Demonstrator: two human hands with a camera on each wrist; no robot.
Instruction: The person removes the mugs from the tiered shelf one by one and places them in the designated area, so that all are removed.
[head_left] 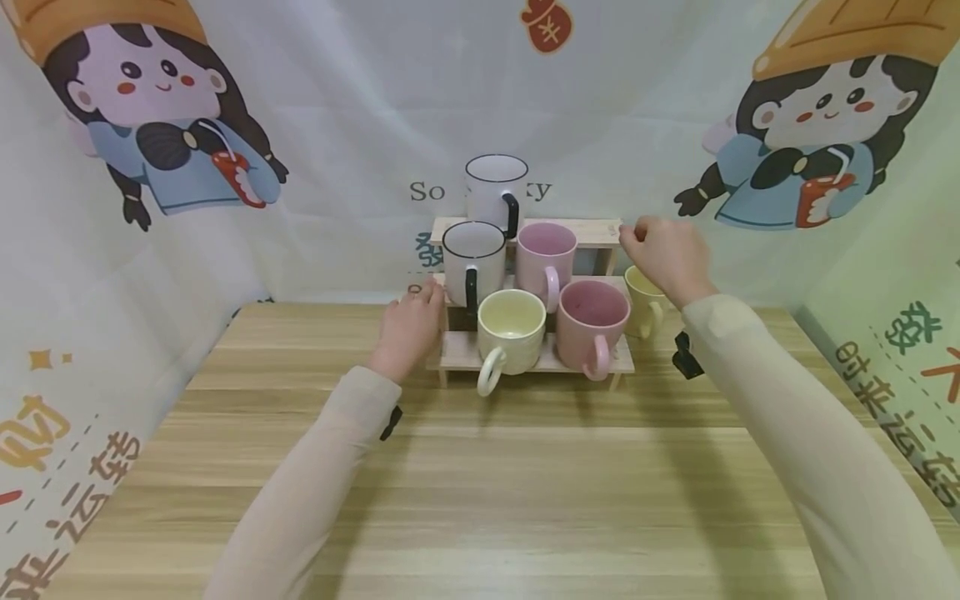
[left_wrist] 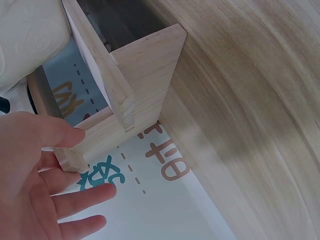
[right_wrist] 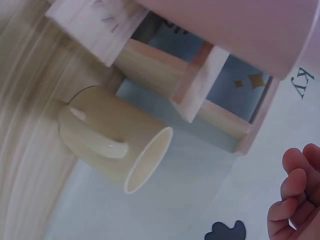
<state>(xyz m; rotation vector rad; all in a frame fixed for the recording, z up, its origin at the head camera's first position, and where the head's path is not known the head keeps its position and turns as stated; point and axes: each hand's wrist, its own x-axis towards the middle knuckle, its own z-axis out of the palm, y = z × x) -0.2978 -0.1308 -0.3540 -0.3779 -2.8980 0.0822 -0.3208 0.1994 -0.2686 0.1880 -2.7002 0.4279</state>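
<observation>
A three-step wooden rack (head_left: 462,353) bears several mugs. My left hand (head_left: 410,327) pinches the left end of its middle step; the left wrist view shows the thumb (left_wrist: 70,135) over the board and the other fingers below and beyond it. My right hand (head_left: 670,257) is beside the top step's right end with its fingers (right_wrist: 295,182) curled and nothing in them. Behind the rack's right side, a yellow mug (right_wrist: 115,135) stands on the table below this hand. On the bottom step sit a cream mug (head_left: 513,329) and a pink mug (head_left: 585,333).
The middle step carries a white mug with a black handle (head_left: 487,267) and a second pink mug (head_left: 542,258). Another black-handled white mug (head_left: 491,192) is on the top step. A printed cloth (head_left: 360,108) hangs behind and beside the wood-grain table (head_left: 480,500).
</observation>
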